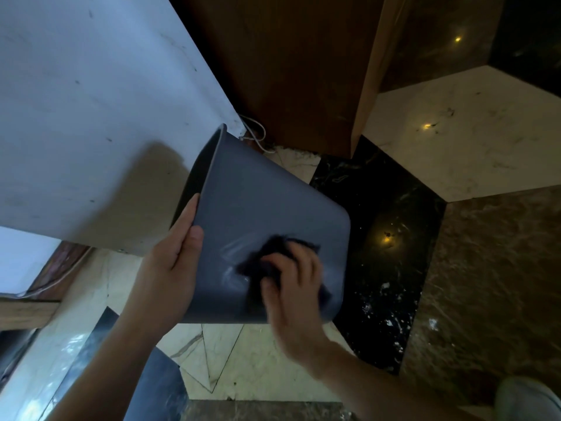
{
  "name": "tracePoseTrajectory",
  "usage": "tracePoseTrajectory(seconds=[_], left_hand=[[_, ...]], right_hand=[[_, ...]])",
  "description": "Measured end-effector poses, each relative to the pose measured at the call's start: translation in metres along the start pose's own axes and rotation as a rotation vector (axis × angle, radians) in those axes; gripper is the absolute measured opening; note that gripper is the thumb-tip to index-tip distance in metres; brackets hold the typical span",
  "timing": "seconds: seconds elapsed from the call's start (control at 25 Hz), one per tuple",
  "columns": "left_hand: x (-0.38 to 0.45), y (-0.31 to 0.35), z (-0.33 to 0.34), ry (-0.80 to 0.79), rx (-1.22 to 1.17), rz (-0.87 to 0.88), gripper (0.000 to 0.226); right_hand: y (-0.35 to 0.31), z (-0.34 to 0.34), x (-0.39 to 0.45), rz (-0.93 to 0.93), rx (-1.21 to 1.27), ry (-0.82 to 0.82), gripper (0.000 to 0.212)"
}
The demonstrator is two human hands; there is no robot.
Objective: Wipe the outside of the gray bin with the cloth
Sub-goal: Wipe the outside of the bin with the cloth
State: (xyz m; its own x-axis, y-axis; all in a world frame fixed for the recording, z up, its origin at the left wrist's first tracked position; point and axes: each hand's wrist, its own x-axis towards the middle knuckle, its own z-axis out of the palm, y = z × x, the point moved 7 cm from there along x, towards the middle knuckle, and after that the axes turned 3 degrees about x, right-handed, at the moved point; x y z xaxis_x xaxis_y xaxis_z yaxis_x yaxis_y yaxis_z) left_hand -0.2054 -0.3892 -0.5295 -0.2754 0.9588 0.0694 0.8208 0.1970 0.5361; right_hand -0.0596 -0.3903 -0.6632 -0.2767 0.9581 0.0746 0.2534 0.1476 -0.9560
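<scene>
The gray bin (261, 202) is tipped on its side in mid air, its open mouth facing up and left, its base toward the lower right. My left hand (170, 262) grips the bin's rim at the lower left, thumb on the outer wall. My right hand (291, 287) presses a dark cloth (273, 253) flat against the bin's outer wall near the base. The hand and cloth are blurred. Shiny streaks show on the wall just left of the cloth.
A white wall panel (91, 101) stands close to the bin's mouth on the left. A brown wooden panel (288, 71) rises behind, with white cables (258, 135) at its foot. Below lies a polished marble floor (455, 132) of cream, black and brown slabs.
</scene>
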Motion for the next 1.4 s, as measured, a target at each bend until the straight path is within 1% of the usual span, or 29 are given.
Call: tracePoseTrajectory(seconds=[0.04,0.08,0.16,0.24,0.28,0.36,0.44,0.52,0.64,0.68,0.76,0.84,0.88,0.96,1.16,1.24,1.32,1.4], left_hand=[[0.0,-0.003,0.001,-0.011,-0.031,-0.022,0.047],[0.0,-0.007,0.003,-0.023,-0.053,-0.046,0.049],[0.0,-0.01,0.004,-0.026,-0.077,-0.042,0.047],[0.001,-0.006,0.002,-0.019,-0.066,-0.022,0.045],[0.001,-0.004,0.0,-0.009,-0.045,-0.009,0.044],[0.002,-0.005,-0.003,-0.001,-0.023,-0.015,0.042],[0.0,-0.011,-0.003,-0.001,-0.039,-0.06,0.043],[-0.004,-0.016,-0.007,0.037,-0.071,-0.102,0.044],[-0.008,-0.019,-0.01,0.075,-0.087,-0.156,0.047],[-0.008,-0.018,-0.008,0.071,-0.095,-0.166,0.05],[-0.008,-0.018,-0.003,0.043,-0.111,-0.175,0.045],[-0.008,-0.016,-0.001,0.052,-0.058,-0.157,0.042],[-0.007,-0.014,-0.001,0.063,-0.033,-0.142,0.042],[-0.007,-0.013,-0.001,0.08,-0.026,-0.129,0.042],[-0.007,-0.013,0.0,0.07,-0.088,-0.143,0.041],[-0.007,-0.012,0.002,0.038,-0.138,-0.147,0.041],[-0.006,-0.015,0.003,0.028,-0.14,-0.156,0.041],[-0.005,-0.02,-0.001,0.049,-0.106,-0.148,0.041]], right_hand=[[-0.023,0.011,-0.003,-0.068,0.022,-0.055,0.025],[-0.043,0.018,-0.003,-0.147,0.018,-0.074,0.026],[-0.07,0.024,0.008,-0.296,-0.025,-0.056,0.026],[-0.075,0.023,0.027,-0.376,-0.103,-0.03,0.028],[-0.071,0.02,0.038,-0.369,-0.136,-0.015,0.029],[-0.053,0.014,0.062,-0.268,-0.156,0.02,0.029],[-0.031,0.009,0.076,-0.154,-0.185,0.058,0.028],[-0.008,0.004,0.08,-0.088,-0.221,0.078,0.029],[0.036,-0.012,0.071,0.031,-0.269,0.112,0.027],[0.05,-0.02,0.067,0.072,-0.277,0.132,0.026],[0.072,-0.034,0.056,0.16,-0.265,0.175,0.027],[0.081,-0.042,0.04,0.237,-0.235,0.2,0.029],[0.08,-0.043,0.031,0.246,-0.232,0.203,0.03],[0.065,-0.036,0.013,0.188,-0.235,0.178,0.031],[-0.01,0.001,-0.014,-0.066,-0.147,0.032,0.025],[-0.037,0.013,-0.006,-0.166,-0.131,-0.038,0.026],[-0.052,0.017,0.011,-0.256,-0.161,-0.07,0.026],[-0.051,0.018,0.036,-0.262,-0.198,-0.077,0.027]])
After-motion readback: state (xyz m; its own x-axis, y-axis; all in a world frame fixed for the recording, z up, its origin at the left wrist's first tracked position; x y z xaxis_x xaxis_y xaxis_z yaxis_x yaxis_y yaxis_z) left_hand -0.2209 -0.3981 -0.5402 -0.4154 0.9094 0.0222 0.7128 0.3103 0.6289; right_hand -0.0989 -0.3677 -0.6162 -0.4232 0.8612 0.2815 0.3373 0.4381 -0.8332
